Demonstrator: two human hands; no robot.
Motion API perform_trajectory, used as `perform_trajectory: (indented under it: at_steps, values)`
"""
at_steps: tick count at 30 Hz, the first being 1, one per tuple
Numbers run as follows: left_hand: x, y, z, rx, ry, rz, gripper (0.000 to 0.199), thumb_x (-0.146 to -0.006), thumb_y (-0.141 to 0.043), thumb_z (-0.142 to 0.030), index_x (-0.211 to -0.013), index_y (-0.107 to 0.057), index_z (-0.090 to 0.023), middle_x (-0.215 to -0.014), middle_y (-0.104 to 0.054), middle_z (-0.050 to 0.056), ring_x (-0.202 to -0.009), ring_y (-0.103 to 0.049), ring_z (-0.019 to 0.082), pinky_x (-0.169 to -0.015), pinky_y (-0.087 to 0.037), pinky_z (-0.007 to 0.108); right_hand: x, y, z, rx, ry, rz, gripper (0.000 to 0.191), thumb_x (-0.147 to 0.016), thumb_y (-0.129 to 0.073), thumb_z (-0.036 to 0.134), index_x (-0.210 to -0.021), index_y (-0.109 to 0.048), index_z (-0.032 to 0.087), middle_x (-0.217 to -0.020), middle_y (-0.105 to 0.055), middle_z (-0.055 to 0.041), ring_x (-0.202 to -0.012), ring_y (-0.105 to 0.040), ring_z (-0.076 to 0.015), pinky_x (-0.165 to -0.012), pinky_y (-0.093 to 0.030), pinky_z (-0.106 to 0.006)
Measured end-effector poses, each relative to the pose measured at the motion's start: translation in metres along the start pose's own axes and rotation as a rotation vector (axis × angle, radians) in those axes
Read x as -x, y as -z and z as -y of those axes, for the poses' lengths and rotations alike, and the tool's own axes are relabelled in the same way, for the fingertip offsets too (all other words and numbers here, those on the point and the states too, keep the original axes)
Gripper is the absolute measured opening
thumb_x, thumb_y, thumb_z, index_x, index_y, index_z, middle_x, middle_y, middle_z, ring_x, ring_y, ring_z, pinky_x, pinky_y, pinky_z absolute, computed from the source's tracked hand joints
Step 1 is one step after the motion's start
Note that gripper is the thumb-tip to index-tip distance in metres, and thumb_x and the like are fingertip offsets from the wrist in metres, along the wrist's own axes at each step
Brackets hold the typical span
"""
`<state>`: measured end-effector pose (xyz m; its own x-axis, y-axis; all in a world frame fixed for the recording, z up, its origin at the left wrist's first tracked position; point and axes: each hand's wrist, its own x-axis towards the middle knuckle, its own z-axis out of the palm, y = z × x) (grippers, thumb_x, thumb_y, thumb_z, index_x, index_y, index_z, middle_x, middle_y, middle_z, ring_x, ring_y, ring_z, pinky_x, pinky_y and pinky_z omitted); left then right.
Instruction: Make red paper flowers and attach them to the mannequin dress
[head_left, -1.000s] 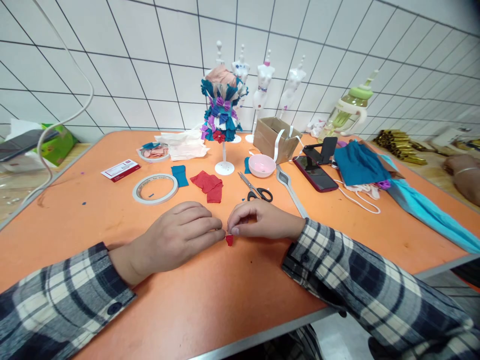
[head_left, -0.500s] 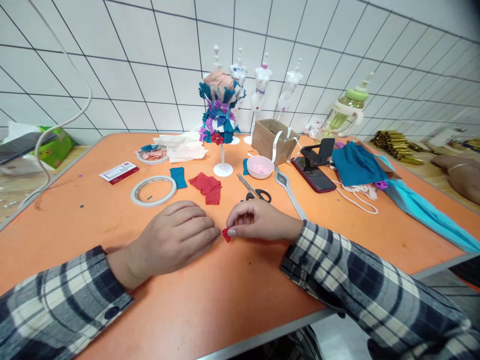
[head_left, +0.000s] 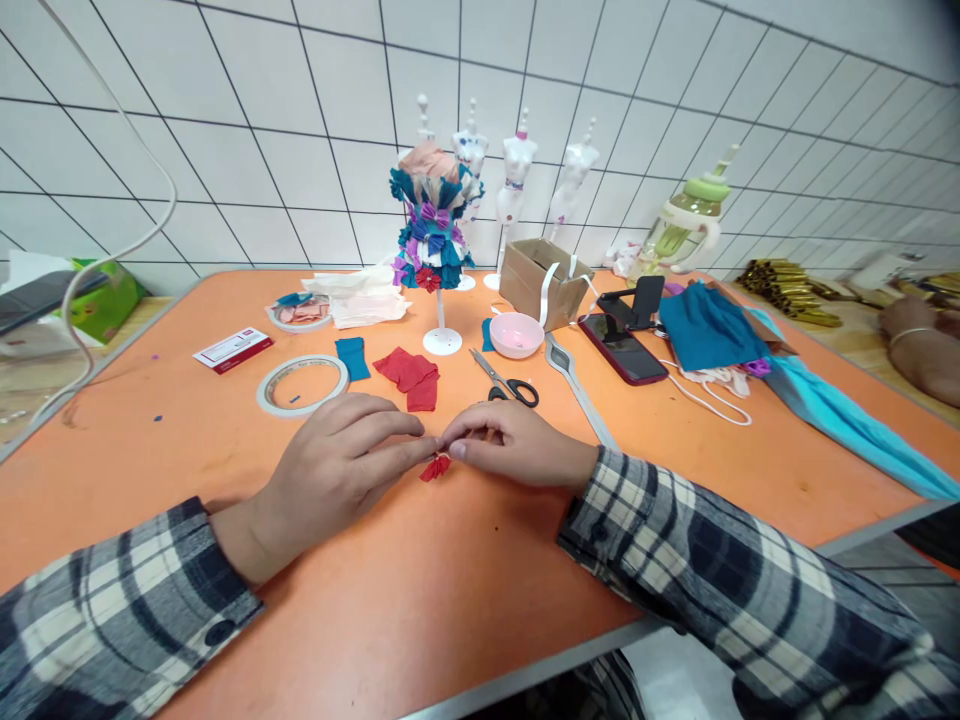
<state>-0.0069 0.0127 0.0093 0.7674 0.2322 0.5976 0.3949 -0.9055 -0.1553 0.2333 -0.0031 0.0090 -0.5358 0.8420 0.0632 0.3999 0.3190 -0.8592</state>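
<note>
Just above the orange table, a small gathered piece of red crepe paper [head_left: 435, 468] hangs, fanned out, below my fingertips. My left hand [head_left: 341, 465] comes in from the left, its index finger and thumb pinched at the top of the piece. From the other side my right hand [head_left: 525, 445] pinches the same spot, so the fingertips of both hands meet. The pinched part itself is hidden by the fingers. Flat red crepe paper [head_left: 411, 376] lies just beyond my hands, with black-handled scissors [head_left: 501, 380] to its right.
A mini dress form [head_left: 431, 235] wears a ruffled paper dress; bare white forms stand behind. Around lie a tape roll [head_left: 270, 402], teal paper [head_left: 352, 358], a pink bowl [head_left: 517, 336], a brown bag [head_left: 536, 280] and a phone [head_left: 622, 350]. Another person's hand [head_left: 919, 345] is at far right.
The red piece has moved slightly left and now fans out below the fingers. My right hand has shifted left, and my fingertips have come together.
</note>
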Motion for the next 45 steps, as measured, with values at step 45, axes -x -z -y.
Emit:
perform_trajectory:
  at_steps: [45]
  values:
    - [-0.016, -0.013, -0.016, 0.841, 1.099, 0.140, 0.031, -0.074, -0.070, -0.049, -0.081, -0.070, -0.019, -0.082, -0.072, 0.004, -0.075, -0.065, 0.019, -0.068, -0.052, 0.029, -0.007, -0.025, -0.005, -0.490, -0.270, -0.209, 0.020, -0.080, -0.070, 0.035, -0.088, -0.070, 0.017, -0.063, -0.055, 0.0038, -0.051, -0.047, -0.0068, -0.042, -0.039, -0.017]
